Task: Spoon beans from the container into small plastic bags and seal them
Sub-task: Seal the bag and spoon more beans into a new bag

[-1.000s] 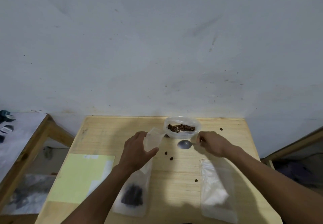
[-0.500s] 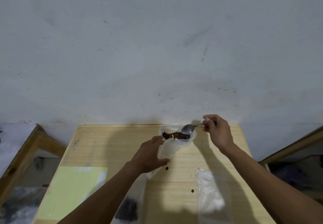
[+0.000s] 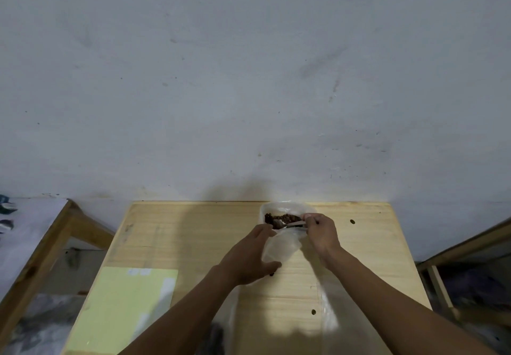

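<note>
A clear plastic container (image 3: 279, 207) of dark brown beans (image 3: 284, 218) stands at the far edge of the wooden table (image 3: 193, 238). My right hand (image 3: 322, 234) pinches the handle of a metal spoon (image 3: 286, 225) whose bowl is down among the beans. My left hand (image 3: 250, 257) holds a small clear plastic bag (image 3: 282, 246) with its mouth held up just in front of the container. The bag looks empty.
A pale green sheet (image 3: 121, 307) lies at the table's near left. More clear bags (image 3: 329, 318) lie near the front edge, one with dark beans (image 3: 217, 338) in it. Loose beans (image 3: 352, 221) dot the tabletop. Wooden frames stand left and right of the table.
My right hand has dropped from above the container and pushed the spoon down into the beans. My left hand has kept the bag raised by the container.
</note>
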Demonstrator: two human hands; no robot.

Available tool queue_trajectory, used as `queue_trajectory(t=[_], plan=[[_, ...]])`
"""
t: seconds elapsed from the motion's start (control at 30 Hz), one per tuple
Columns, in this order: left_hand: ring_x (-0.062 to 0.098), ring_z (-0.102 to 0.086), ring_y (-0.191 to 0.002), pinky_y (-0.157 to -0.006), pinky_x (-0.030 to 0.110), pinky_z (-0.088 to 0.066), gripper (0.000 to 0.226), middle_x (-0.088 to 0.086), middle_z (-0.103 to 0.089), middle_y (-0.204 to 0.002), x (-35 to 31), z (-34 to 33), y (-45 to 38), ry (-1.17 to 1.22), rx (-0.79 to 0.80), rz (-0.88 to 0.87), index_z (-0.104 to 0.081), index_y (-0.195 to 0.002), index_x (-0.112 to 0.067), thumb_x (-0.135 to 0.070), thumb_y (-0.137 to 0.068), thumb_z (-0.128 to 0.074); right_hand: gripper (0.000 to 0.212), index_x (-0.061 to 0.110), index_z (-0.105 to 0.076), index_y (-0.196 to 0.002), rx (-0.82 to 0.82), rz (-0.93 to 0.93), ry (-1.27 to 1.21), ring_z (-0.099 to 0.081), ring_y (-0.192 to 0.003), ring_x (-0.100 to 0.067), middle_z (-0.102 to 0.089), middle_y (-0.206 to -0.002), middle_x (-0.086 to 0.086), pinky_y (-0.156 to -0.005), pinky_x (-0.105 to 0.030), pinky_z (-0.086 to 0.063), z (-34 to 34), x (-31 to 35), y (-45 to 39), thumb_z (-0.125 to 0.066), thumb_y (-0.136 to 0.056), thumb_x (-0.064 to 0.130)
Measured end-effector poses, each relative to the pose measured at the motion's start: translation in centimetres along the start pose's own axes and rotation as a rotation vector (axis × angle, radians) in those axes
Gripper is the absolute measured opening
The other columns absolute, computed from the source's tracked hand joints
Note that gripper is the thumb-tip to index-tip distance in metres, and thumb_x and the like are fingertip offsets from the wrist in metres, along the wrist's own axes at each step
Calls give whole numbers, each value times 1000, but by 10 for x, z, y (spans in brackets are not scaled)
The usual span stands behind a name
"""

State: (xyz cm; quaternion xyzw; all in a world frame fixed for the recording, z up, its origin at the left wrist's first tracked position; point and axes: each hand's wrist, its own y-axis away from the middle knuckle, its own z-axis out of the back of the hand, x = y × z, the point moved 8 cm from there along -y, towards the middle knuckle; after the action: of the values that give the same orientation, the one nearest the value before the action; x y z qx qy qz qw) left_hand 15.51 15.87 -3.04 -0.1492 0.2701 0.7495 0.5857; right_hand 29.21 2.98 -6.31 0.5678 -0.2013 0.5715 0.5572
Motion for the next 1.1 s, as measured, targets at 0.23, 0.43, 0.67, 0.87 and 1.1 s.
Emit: queue_trajectory(t=[0.23, 0.43, 0.67, 0.87, 1.1], plan=[[13, -42, -132, -103, 30, -43, 75, -11, -30, -154, 3, -1, 5, -18, -24, -14, -37, -143, -25, -52, -81, -69, 25, 12, -70, -91, -60, -84, -162, -59, -96, -20, -68, -104, -5, -89, -32, -45, 8, -4, -2, -47, -100, 10], [14, -49, -122, -101, 29, -41, 73, -9, -48, -140, 8, 10, 11, -57, -137, -6, -41, -141, -26, -55, -79, -67, 27, 14, -70, -89, -122, -49, -228, -50, -71, -13, -66, -99, -3, -65, -24, -40, 49, 1, 4, -47, -99, 9], [19, -49, -124, -104, 33, -38, 75, -4, -49, -141, 23, 27, 11, -153, -229, 112, -38, -144, -23, -55, -81, -64, 25, 14, -71, -89, -123, 82, -260, -46, -71, -17, -67, -95, 2, -67, -26, -39, 76, 34, 33, -49, -99, 12], [20, -48, -126, -109, 34, -35, 74, -3, -49, -140, 20, 37, 7, -173, -267, 130, -38, -144, -22, -52, -82, -64, 24, 20, -73, -90, -55, 235, -184, -51, -74, -18, -67, -92, -3, -70, -29, -41, 65, 54, 56, -51, -100, 18], [19, -46, -128, -111, 32, -31, 72, -3, -50, -139, 16, 44, 8, -167, -295, 126, -38, -144, -23, -49, -83, -65, 21, 24, -74, -97, 30, 303, -121, -61, -81, 6, -73, -95, 11, -76, -21, -43, 45, 65, 69, -54, -99, 19]])
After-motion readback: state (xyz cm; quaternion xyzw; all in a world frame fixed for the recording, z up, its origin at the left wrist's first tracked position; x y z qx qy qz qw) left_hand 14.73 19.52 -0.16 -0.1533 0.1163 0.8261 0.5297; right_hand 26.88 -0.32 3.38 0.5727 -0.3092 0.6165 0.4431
